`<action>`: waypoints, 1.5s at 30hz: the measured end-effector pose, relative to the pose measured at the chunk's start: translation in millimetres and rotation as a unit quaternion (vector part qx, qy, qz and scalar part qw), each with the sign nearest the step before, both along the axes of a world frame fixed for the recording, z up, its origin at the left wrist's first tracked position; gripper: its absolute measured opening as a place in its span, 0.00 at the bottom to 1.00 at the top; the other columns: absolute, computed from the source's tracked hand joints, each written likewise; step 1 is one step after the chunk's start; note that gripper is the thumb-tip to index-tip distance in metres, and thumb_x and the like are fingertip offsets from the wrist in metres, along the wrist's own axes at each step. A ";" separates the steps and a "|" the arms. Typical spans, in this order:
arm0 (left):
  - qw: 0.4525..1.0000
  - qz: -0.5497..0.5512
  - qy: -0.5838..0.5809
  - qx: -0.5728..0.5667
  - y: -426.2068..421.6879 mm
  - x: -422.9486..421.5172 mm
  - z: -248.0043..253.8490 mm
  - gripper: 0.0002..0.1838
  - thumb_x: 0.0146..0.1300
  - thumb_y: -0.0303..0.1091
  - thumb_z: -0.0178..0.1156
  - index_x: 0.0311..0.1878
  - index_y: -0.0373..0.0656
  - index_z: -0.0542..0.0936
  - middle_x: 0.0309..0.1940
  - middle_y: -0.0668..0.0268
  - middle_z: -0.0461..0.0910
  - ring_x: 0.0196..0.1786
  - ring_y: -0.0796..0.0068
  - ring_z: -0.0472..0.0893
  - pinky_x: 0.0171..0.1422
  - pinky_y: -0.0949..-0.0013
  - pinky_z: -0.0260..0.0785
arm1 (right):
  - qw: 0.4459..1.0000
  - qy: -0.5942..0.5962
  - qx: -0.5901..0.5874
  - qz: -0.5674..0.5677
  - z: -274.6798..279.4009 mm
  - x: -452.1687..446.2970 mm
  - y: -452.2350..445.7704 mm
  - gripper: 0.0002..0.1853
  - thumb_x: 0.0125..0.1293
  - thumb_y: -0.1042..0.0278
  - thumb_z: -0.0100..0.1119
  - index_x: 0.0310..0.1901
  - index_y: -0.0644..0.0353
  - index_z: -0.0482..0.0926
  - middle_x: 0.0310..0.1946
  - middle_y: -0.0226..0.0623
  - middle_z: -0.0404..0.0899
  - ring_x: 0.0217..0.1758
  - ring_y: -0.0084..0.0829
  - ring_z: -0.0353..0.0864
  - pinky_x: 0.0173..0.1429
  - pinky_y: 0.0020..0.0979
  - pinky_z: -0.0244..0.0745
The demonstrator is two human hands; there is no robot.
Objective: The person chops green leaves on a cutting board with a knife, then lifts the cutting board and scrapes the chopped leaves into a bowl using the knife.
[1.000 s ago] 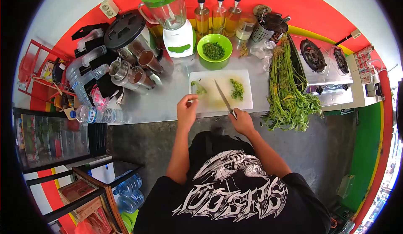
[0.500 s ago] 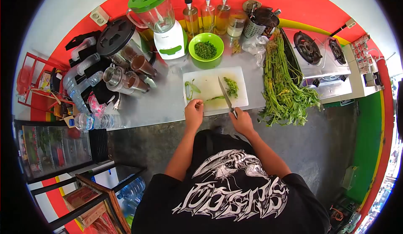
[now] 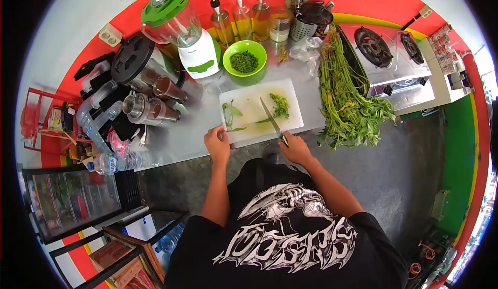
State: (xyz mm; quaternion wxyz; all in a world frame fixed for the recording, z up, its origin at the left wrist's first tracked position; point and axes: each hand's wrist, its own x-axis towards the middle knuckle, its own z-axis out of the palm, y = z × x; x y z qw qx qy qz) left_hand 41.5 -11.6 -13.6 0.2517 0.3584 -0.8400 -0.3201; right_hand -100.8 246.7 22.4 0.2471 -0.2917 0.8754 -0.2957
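Observation:
My right hand (image 3: 294,148) is closed around the handle of a knife (image 3: 271,115), whose blade lies over the white cutting board (image 3: 249,136) and points away from me. Beside the blade, to its right, sits a small pile of chopped greens (image 3: 280,105). A short green piece (image 3: 263,120) touches or nearly touches the blade's left side. At the board's front left corner is my left hand (image 3: 217,143), its fingers loosely bent and apparently holding nothing. Just right of its fingertips lies a small green scrap (image 3: 238,129). Further up the board rests a leafy sprig (image 3: 232,110).
Behind the board stands a green bowl (image 3: 226,55) of chopped greens, with a blender (image 3: 199,58) to its left. A large bunch of leafy stems (image 3: 347,102) lies right, beside a gas stove (image 3: 386,71). Pump bottles (image 3: 242,22) line the wall; a water bottle (image 3: 106,163) lies left.
My left hand has moved left, away from the greens to the board's corner. A green scrap now shows on the board beside it. The knife stays in my right hand; the view has shifted slightly.

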 end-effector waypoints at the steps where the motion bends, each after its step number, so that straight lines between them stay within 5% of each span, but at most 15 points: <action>1: 0.998 0.001 0.003 -0.060 7.5 -4.2 11.8 0.15 0.55 0.22 0.65 0.47 0.45 0.82 0.47 0.61 0.81 0.54 0.54 0.75 0.59 0.54 0.66 | 1.000 -0.010 -0.004 0.014 -1.0 -0.1 1.2 0.18 0.68 0.58 0.58 0.49 0.66 0.74 0.32 0.61 0.81 0.40 0.64 0.79 0.47 0.59 0.71; 14: 0.935 -0.304 0.019 -0.179 56.0 -70.7 11.3 0.14 0.60 0.28 0.63 0.49 0.44 0.83 0.48 0.66 0.78 0.54 0.61 0.75 0.57 0.57 0.66 | 0.999 0.014 0.037 0.012 11.0 -4.7 -9.7 0.18 0.72 0.58 0.54 0.52 0.64 0.67 0.31 0.62 0.81 0.39 0.66 0.81 0.45 0.61 0.73; 23: 0.927 -0.302 -0.007 -0.222 51.4 -60.5 2.2 0.15 0.60 0.32 0.62 0.51 0.45 0.82 0.48 0.65 0.78 0.52 0.61 0.76 0.57 0.57 0.68 | 0.984 0.130 0.119 0.033 2.6 17.6 -23.9 0.22 0.72 0.59 0.52 0.57 0.69 0.65 0.28 0.57 0.82 0.30 0.59 0.84 0.35 0.55 0.80; 27: 0.926 -0.297 -0.014 -0.234 51.8 -60.9 1.8 0.16 0.59 0.33 0.61 0.52 0.46 0.82 0.49 0.65 0.78 0.53 0.61 0.76 0.57 0.57 0.68 | 0.965 0.168 0.183 0.085 5.7 19.5 -36.1 0.25 0.62 0.71 0.58 0.58 0.72 0.65 0.29 0.53 0.84 0.33 0.49 0.88 0.33 0.44 0.84; 36: 0.923 -0.297 -0.012 -0.243 53.0 -60.4 5.0 0.16 0.60 0.34 0.61 0.52 0.45 0.80 0.49 0.63 0.76 0.52 0.59 0.74 0.56 0.56 0.66 | 0.971 0.088 0.213 0.070 24.3 15.3 -43.6 0.22 0.62 0.72 0.57 0.55 0.69 0.63 0.36 0.57 0.85 0.42 0.56 0.87 0.46 0.50 0.82; 45: 0.925 -0.300 -0.022 -0.233 52.3 -59.4 7.0 0.16 0.61 0.36 0.61 0.52 0.46 0.80 0.49 0.64 0.75 0.52 0.60 0.74 0.57 0.56 0.67 | 0.972 0.072 0.214 0.072 28.4 8.3 -49.1 0.24 0.60 0.72 0.60 0.55 0.69 0.62 0.36 0.58 0.84 0.41 0.56 0.87 0.45 0.50 0.83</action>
